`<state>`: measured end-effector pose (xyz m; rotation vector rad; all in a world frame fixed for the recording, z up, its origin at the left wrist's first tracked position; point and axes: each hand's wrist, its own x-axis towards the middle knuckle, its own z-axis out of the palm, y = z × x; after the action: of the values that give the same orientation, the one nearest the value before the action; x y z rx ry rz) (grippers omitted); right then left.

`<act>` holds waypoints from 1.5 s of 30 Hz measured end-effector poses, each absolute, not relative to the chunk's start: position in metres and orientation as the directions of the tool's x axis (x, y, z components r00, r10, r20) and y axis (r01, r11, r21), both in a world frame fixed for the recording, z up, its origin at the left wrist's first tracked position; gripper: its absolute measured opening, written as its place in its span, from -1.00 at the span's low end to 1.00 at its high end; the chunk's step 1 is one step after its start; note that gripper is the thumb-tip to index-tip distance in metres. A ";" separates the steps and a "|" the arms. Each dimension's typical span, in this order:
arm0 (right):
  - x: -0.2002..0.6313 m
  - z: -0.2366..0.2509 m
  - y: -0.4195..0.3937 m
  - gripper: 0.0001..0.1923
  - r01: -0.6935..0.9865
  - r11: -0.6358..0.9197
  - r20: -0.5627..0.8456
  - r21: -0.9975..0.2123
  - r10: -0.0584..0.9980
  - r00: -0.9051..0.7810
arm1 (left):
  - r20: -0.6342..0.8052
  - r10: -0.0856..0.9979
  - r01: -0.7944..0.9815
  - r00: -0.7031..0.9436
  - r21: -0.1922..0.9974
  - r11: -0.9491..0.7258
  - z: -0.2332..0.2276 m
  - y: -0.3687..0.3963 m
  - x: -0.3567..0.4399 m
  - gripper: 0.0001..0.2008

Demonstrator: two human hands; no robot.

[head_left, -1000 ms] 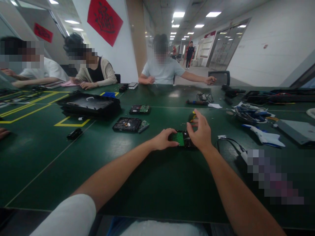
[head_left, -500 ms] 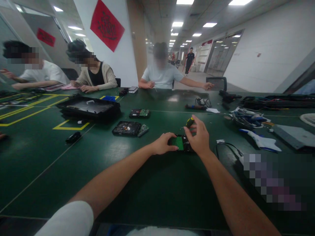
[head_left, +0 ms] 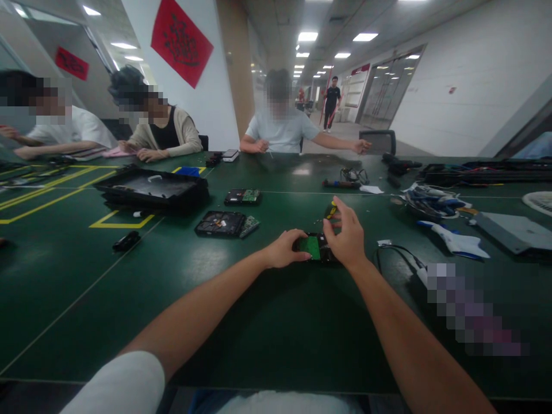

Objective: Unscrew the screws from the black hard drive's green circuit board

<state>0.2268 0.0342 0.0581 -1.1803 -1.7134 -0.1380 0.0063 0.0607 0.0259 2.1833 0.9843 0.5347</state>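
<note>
A small black hard drive with a green circuit board [head_left: 313, 247] lies flat on the green table [head_left: 241, 310] straight ahead. My left hand [head_left: 284, 249] presses on its left end and steadies it. My right hand [head_left: 346, 237] is at the drive's right end, fingers closed round a screwdriver with a black and yellow handle [head_left: 331, 211] that stands nearly upright over the drive. The screwdriver's tip is hidden behind my fingers.
Two more opened drives [head_left: 221, 223] [head_left: 242, 197] lie to the left, beside a large black tray [head_left: 150, 190]. A black cable [head_left: 399, 256], a white and blue tool [head_left: 455, 241] and a cable bundle [head_left: 431, 201] are on the right. Three seated people work across the table.
My right hand went from open fingers over the drive to gripping the screwdriver upright at its right end. My left hand stayed on the drive.
</note>
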 end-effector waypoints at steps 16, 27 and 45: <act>0.227 0.058 0.035 -0.31 0.739 0.523 0.758 -0.424 0.652 -0.026 | 0.100 0.774 0.491 0.625 0.721 -0.490 0.024 0.061 0.007 -0.34; 0.229 0.056 0.036 -0.30 0.733 0.520 0.748 -0.439 0.663 -0.023 | 0.121 0.768 0.484 0.629 0.712 -0.509 0.021 0.063 0.007 -0.33; 0.227 0.055 0.038 -0.33 0.720 0.544 0.768 -0.430 0.640 -0.025 | 0.104 0.771 0.495 0.628 0.711 -0.499 0.021 0.063 0.005 -0.30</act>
<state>0.2274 0.0377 0.0546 -1.1455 -1.7205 -0.0944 0.0049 0.0632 0.0208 2.1978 0.9862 0.5480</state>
